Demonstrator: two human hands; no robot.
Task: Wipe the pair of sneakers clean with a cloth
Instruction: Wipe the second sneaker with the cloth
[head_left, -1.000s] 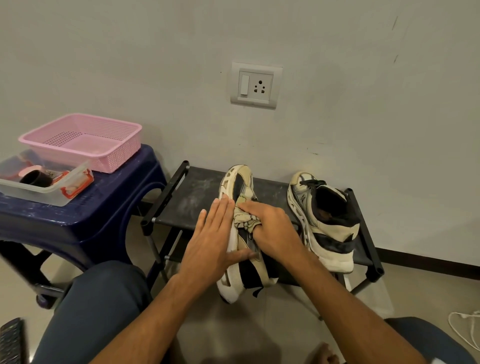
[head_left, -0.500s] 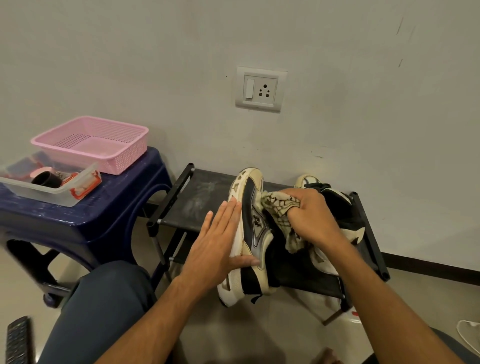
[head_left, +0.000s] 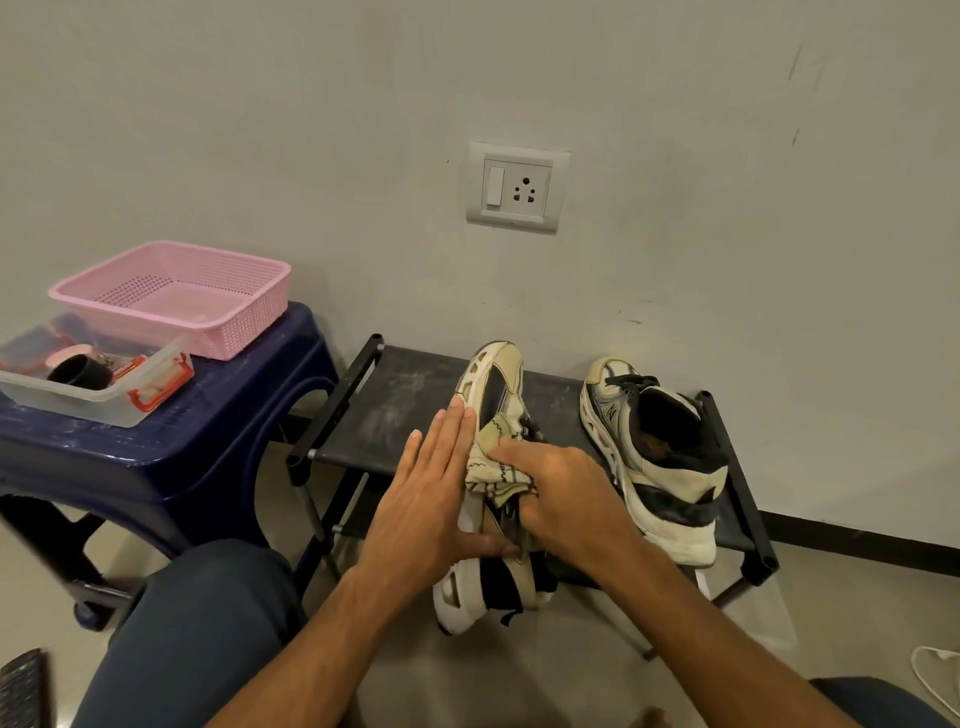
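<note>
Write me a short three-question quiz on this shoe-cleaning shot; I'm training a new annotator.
1. True or false: the left hand lies with straight fingers against the sole of the sneaker on its side.
2. Which hand holds the cloth? A) left B) right
3. Fill in: the second sneaker stands upright on the black ___.

Key: 1 true; 2 B, the right hand; 3 rack.
</note>
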